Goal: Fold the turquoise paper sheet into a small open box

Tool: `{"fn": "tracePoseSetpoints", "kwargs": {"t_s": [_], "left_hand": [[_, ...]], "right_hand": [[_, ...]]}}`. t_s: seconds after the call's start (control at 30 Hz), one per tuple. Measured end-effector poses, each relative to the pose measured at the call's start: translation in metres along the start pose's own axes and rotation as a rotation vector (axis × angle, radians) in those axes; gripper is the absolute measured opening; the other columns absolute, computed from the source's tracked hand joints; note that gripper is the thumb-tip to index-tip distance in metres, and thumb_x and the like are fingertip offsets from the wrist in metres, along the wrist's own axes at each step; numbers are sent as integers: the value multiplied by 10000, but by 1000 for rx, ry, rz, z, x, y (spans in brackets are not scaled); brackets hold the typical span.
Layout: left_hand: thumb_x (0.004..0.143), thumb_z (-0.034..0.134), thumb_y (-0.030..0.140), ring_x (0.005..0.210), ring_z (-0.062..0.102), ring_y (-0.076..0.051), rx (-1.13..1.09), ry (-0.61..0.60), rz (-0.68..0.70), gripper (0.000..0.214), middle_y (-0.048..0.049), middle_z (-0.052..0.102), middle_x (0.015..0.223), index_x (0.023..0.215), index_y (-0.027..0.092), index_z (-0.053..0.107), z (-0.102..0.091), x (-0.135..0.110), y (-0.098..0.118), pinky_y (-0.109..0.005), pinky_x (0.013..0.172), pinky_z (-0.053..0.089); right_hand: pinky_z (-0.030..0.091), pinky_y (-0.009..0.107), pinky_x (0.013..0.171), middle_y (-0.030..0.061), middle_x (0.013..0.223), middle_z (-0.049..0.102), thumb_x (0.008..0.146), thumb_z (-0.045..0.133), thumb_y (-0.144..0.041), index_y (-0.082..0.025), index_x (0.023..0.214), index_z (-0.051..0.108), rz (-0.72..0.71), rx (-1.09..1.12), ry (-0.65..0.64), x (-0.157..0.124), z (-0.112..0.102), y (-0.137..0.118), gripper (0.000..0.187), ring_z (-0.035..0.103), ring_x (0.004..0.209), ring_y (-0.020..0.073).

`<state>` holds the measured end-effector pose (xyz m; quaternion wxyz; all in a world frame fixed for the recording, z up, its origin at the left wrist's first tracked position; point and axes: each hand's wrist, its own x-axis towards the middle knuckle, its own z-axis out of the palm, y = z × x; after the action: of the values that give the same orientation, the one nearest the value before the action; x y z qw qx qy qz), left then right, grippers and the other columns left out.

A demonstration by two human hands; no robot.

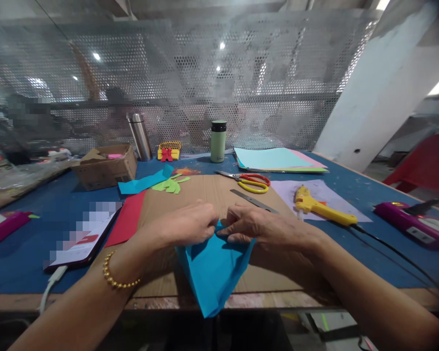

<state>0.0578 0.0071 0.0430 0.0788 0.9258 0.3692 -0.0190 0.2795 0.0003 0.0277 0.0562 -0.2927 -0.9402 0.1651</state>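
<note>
A folded piece of blue paper (215, 273) lies on the brown cardboard sheet (161, 273), its pointed end reaching past the table's front edge. My left hand (193, 224) presses its curled fingers on the paper's far left part. Across from it, my right hand (256, 226) has its fingers bent and pinched at the far right part. Both hands nearly meet over the paper, and they hide its far edge. Just beyond my right hand lies a steel ruler (252, 200), with scissors (250, 181) with red and yellow handles behind it.
A yellow glue gun (322, 207) rests on lilac paper (281, 190). To the left are a phone (84, 239) on a cable, red paper (126, 219), green paper scraps (171, 184) and a cardboard box (106, 168). A green tumbler (218, 141) and coloured sheets (278, 158) stand farther back.
</note>
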Motion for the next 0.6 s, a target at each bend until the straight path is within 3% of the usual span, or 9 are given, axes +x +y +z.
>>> {"fn": "tracePoseSetpoints", "kwargs": {"t_s": [0.33, 0.6], "left_hand": [[873, 493, 264, 805, 593, -204, 15, -44, -62, 180, -68, 661, 857, 870, 195, 660, 1, -3, 2, -285, 618, 380], [906, 443, 231, 764, 566, -210, 104, 84, -49, 215, -82, 646, 825, 828, 186, 639, 12, 3, -9, -306, 611, 367]], "right_hand": [[422, 290, 825, 76, 1060, 594, 992, 512, -415, -282, 1204, 720, 10, -9, -2, 0, -2, -3, 326, 556, 982, 193], [428, 301, 847, 98, 1081, 572, 982, 531, -416, -239, 1219, 718, 31, 5, -29, 1, -3, -4, 349, 554, 1004, 206]]}}
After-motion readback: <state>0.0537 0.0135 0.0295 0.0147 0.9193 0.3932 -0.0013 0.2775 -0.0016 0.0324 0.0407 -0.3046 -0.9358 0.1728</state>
